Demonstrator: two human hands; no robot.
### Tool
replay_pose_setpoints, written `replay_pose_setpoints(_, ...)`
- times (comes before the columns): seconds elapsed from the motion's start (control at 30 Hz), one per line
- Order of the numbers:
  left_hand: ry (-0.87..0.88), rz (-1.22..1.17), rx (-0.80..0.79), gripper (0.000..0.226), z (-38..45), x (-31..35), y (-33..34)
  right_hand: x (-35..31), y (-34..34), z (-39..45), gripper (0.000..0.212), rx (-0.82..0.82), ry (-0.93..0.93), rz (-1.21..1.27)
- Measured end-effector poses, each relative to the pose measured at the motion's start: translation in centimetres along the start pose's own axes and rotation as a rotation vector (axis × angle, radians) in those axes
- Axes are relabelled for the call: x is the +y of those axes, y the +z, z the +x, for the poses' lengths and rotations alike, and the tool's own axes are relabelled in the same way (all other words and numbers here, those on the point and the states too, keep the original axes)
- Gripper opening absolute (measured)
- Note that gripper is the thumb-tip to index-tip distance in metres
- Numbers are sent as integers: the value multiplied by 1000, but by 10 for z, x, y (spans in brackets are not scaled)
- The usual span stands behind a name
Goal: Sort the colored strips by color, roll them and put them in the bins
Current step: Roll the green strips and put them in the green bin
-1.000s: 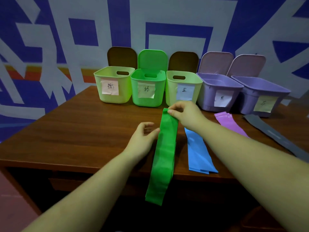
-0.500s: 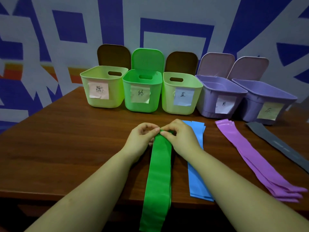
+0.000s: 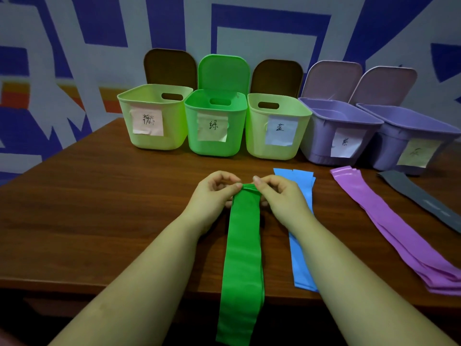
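wooden table (image 3: pixel 99 208) carries all items | five open-lidded labelled bins (image 3: pixel 214 126) in a row at far edge | green strips (image 3: pixel 243 245) stacked at centre, near end overhanging table edge | blue strips (image 3: pixel 303 255), purple strips (image 3: pixel 389 221), grey strip (image 3: pixel 419 198) to the right | left hand (image 3: pixel 214 193) and right hand (image 3: pixel 279 193) close together, each pinching the green stack's far end

A brown wooden table (image 3: pixel 87 196) stands against a wall (image 3: pixel 274 26) painted with blue, grey and orange shapes.
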State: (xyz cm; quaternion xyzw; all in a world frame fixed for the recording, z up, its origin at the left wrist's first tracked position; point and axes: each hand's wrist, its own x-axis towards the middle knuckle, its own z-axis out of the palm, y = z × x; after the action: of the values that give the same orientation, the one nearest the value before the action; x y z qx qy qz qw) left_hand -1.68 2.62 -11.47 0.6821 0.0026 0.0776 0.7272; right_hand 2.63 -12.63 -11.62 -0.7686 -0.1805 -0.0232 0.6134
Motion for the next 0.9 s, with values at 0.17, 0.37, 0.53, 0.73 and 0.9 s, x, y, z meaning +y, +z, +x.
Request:
replay_pose_setpoints(0.17,3,-30,-6,8,-1,1,-1,-3,-2,-4,10,-19,6,33)
replay_pose_setpoints(0.37,-34,-102,-46,15,-5,6,0,-7,-4,-5,11,-48,-14,176)
replay_pose_setpoints(0.53,-62,-116,-89,16,-7,8,0,-9,-6,-7,13,-79,-32,208)
replay_pose_setpoints(0.73,-64,-124,-103,14,-9,9,-4,-8,-5,-8,16,-107,-43,182)
replay_pose_setpoints(0.9,-20,-64,-68,10,-9,8,-2,-9,-5,-9,17,-117,-37,192)
